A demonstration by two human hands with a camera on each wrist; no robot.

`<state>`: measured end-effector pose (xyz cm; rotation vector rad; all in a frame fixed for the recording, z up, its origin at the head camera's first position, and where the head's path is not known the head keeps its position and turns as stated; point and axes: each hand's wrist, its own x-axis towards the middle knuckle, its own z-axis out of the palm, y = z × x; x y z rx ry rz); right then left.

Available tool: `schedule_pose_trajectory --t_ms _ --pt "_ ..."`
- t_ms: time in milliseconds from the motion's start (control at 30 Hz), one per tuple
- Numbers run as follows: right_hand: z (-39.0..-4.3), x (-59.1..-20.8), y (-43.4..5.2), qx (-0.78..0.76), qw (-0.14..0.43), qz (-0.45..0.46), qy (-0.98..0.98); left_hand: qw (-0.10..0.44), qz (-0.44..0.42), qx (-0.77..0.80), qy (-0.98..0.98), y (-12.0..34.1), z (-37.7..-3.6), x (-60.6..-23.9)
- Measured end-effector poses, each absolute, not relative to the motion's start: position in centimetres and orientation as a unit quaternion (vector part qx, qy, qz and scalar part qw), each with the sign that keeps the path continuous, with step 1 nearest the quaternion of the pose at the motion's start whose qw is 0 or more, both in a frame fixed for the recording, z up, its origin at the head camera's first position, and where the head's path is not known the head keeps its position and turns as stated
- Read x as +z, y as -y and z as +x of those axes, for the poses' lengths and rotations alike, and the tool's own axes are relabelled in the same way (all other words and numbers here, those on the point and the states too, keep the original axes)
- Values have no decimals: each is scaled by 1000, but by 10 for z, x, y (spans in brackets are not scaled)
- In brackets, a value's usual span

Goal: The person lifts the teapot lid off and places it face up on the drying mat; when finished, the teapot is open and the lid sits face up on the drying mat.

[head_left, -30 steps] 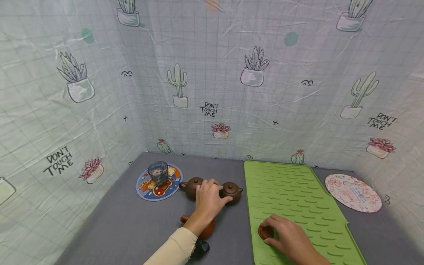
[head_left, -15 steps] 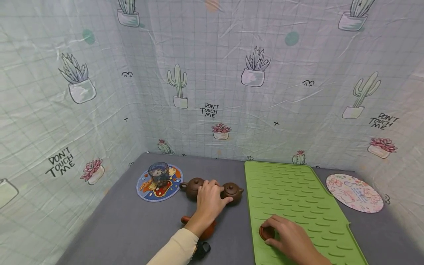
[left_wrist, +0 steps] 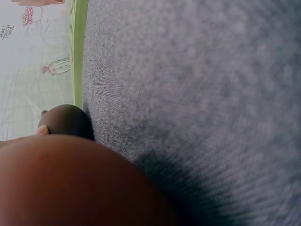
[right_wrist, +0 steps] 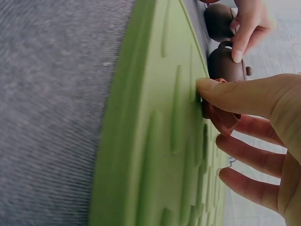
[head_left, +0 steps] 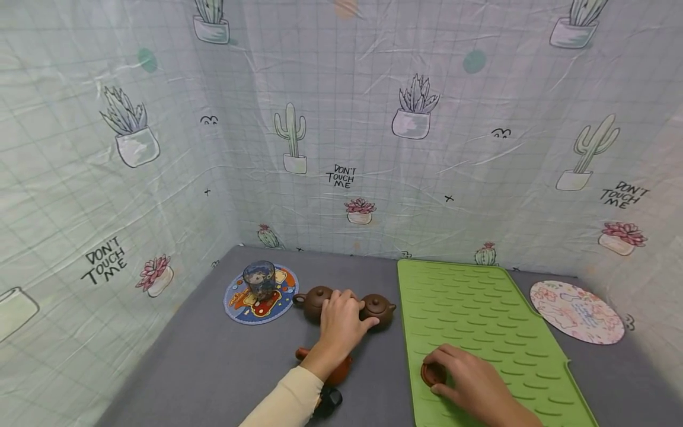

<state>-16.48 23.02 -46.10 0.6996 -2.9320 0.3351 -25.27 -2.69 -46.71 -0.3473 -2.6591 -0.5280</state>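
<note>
My left hand (head_left: 344, 320) reaches between two dark brown teapots, its thumb and fingers gripping the handle side of the right teapot (head_left: 377, 308). Part of the left teapot (head_left: 316, 303) is hidden behind that hand. From the right wrist, the left thumb (right_wrist: 238, 52) shows against the right teapot (right_wrist: 223, 65). My right hand (head_left: 472, 379) pinches a small reddish-brown cup (head_left: 433, 374) between thumb and fingers, low over the green mat (head_left: 459, 296). The cup (right_wrist: 221, 117) is tilted, and its other fingers stay spread in the right wrist view.
An orange-brown teapot (head_left: 340, 372) and a black object (head_left: 331, 402) sit partly under the left forearm. A clear glass (head_left: 259, 280) stands on a blue round coaster (head_left: 237, 311). A pink patterned oval mat (head_left: 578, 314) lies at the far right. Printed curtains (head_left: 352, 136) enclose the table.
The head view has shifted slightly, so the scene sits a little further right. Both hands keep their hold in nearly the same places; the cup's opening has turned a little.
</note>
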Motion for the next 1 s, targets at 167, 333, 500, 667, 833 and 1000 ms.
schedule_pose_trajectory --t_ms 167,333,500,667,833,1000 --pt "-164 -458 -230 107 60 241 963 199 -125 -192 953 28 -251 -467" --pt "-165 -454 -228 103 82 254 958 198 -119 -194 954 27 -250 -467" --pt "-167 -446 -222 107 72 248 960 204 -121 -193 952 26 -252 -469" --pt "-173 -436 -210 96 101 252 958 210 -121 -194 951 26 -252 -469" --pt "-183 -426 -196 86 135 278 947 211 -119 -182 953 26 -253 -468" --pt "-195 -419 -184 75 147 303 938 212 -117 -163 956 25 -253 -469"
